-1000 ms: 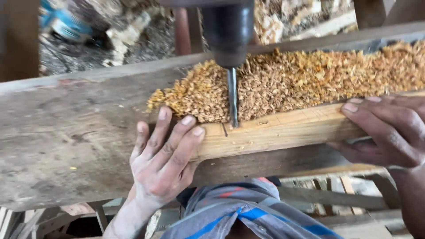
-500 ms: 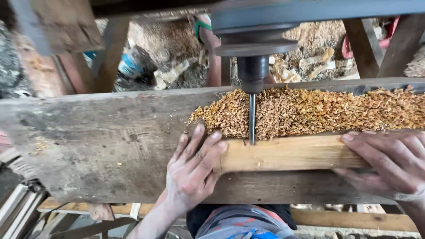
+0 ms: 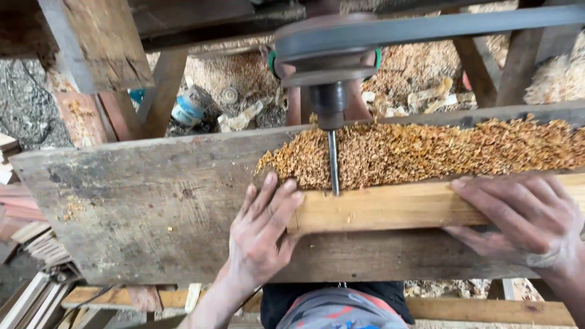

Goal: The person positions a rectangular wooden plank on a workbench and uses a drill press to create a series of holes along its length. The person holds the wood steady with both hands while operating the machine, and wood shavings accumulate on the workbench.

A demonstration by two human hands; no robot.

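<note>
**Desk:** Since the earlier frames, what had changed?

**Photographer:** Mostly the camera. It had tipped back, so the belt pulley (image 3: 326, 52) above the drill bit (image 3: 333, 161) came into the head view, along with more of the littered ground beyond the bench. Both hands had kept their places on the wood.

**Desk:** And the one head view, as it stood?

**Photographer:** A pale wooden bar (image 3: 390, 206) lay lengthwise on a worn grey plank bench (image 3: 140, 207), its far edge against a drift of orange-brown shavings (image 3: 426, 152). The bit met the bar's far edge near its left end. The left hand (image 3: 262, 234) lay flat over that end, fingers spread and pressed down, fingertips touching the shavings just beside the bit. The right hand (image 3: 518, 216) covered the bar further along, fingers close together and laid flat across its top, gripping nothing.

**Desk:** How would the bar handle?

**Photographer:** By its look, stiff and solid, light enough to slide under two palms, with a dry sawn face that should not slip. Loose chips beneath might let it skate. The safest hold seemed to be flat pressure from above on either side of the bit, well apart, with the left fingertips kept clear of the steel.
</note>
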